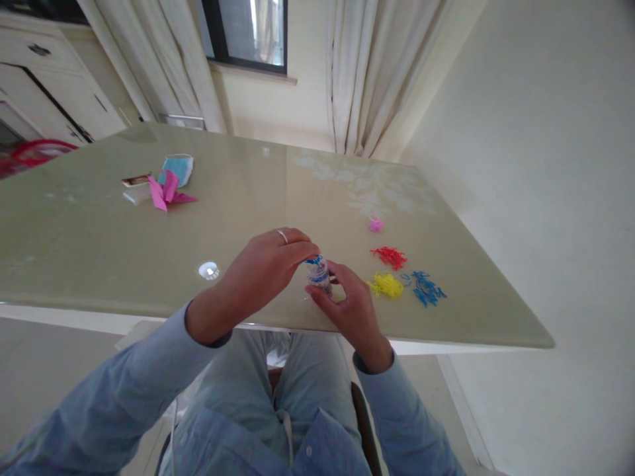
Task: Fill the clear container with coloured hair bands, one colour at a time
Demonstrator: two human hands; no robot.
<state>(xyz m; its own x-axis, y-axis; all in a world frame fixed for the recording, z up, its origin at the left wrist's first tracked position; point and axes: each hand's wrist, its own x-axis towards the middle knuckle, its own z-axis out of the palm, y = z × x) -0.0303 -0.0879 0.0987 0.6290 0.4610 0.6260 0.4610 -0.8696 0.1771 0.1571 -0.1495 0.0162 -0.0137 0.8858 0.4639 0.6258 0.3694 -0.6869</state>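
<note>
My right hand (350,301) is wrapped round a small clear jar (319,275), thumb on the near side and fingers on the far side. The jar stands close to the table's front edge, slightly tilted. Over its mouth my left hand (270,261), with a ring on one finger, pinches several small blue bands (313,260). Part of them shows below the fingertips. Right of the jar lie a yellow pile (385,285), a red pile (389,257) and a blue pile (428,289) of similar thin pieces.
A small pink bundle (376,224) lies beyond the red pile. Farther left are pink folded paper (169,192), a blue face mask (177,170) and a small flat card (135,180). A shiny white round spot (209,270) shows left of my left hand. The wall borders the right side.
</note>
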